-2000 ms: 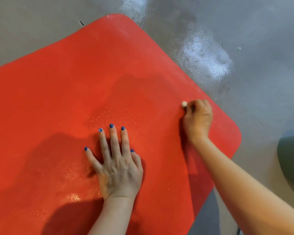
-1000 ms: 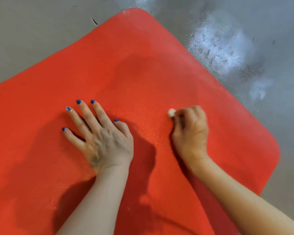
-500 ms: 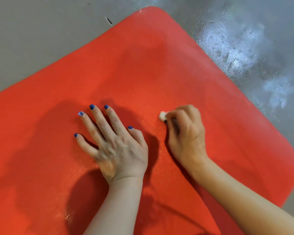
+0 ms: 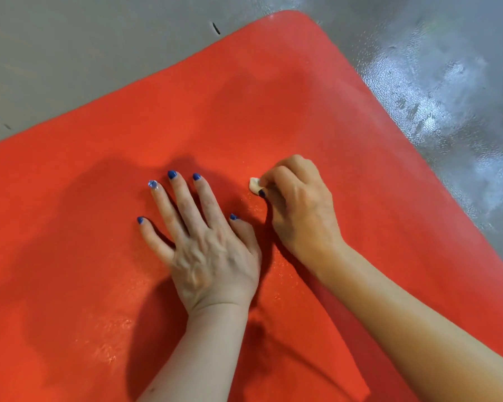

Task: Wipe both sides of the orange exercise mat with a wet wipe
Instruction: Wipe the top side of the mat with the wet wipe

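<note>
1. Pressing flat on the mat [image 4: 302, 111], the left hand [image 4: 206, 242] lies nearest, palm down, all five fingers spread wide and holding nothing. Two seconds ago it sat lower and closer to the near edge; it has since shifted up and leftward across the mat, then settled just beside the right hand.

2. Just past it, the right hand [image 4: 299, 207] is curled into a loose fist, fingers and thumb pinched on a small balled wet wipe [image 4: 253, 185], of which only a pale tip shows (the rest is hidden inside the fist). This hand has travelled from near the mat's right edge inward toward the middle, so the wiping stroke looks to be sweeping leftward over the upper face.

3. Fine glistening specks [image 4: 273, 274] on the mat between and below the two hands suggest that patch has been dampened; the far corner looks duller, though I cannot tell if it has been wiped.

4. My reading: the top side is partly done, the underside not yet reached, since the mat lies flat on the floor [image 4: 70, 53].

5. Count, near to far: two hands, one wipe, one mat, and one shiny wet-looking patch [image 4: 436, 105] on the floor beyond the mat's right edge.
</note>
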The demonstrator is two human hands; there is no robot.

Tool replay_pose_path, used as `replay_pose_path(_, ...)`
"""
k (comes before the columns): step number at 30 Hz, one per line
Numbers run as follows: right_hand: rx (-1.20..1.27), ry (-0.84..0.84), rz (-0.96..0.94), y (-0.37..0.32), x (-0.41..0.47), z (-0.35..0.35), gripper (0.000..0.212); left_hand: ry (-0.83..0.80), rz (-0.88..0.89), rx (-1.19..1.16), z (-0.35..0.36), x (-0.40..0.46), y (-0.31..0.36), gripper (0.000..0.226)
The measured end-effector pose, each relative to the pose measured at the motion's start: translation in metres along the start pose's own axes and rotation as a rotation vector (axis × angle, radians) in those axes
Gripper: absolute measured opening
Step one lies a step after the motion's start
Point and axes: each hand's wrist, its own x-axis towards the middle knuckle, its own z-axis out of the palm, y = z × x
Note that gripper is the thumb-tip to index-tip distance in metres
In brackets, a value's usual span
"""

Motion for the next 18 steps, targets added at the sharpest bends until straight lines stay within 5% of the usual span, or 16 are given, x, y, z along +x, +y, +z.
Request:
replay_pose_path(2,-0.024,-0.008,-0.019,0.018,0.009,-0.01,0.007,0.004,-0.001,-0.001,-0.001,0.0,0.0,0.069)
replay_pose_path(7,-0.094,0.235,0.366,0.042,0.026,-0.018,0.008,0.015,-0.007,-0.008,-0.001,0.0,0.002,0.068)
replay_pose_path(14,0.019,-0.064,-0.042,-0.002,0.025,0.005,0.004,0.015,0.002,-0.014,0.0,0.001,0.0,0.068)
replay_pose_path(18,-0.116,0.129,0.131,0.047,0.044,-0.014,0.01,0.01,-0.004,-0.001,-0.001,0.001,0.0,0.068)
